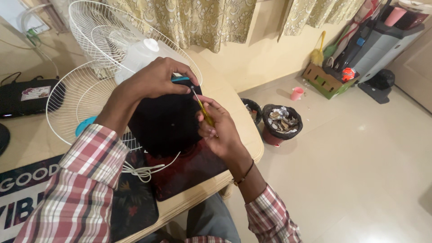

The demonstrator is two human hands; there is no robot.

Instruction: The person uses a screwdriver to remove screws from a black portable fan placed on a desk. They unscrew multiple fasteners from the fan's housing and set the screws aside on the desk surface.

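One screwdriver (203, 109), two fan grilles (76, 101).

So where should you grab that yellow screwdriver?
Take the screwdriver by its yellow handle, coming from the lower right, as the right hand does. The thin metal shaft points up-left into the black fan body, which the left hand steadies.
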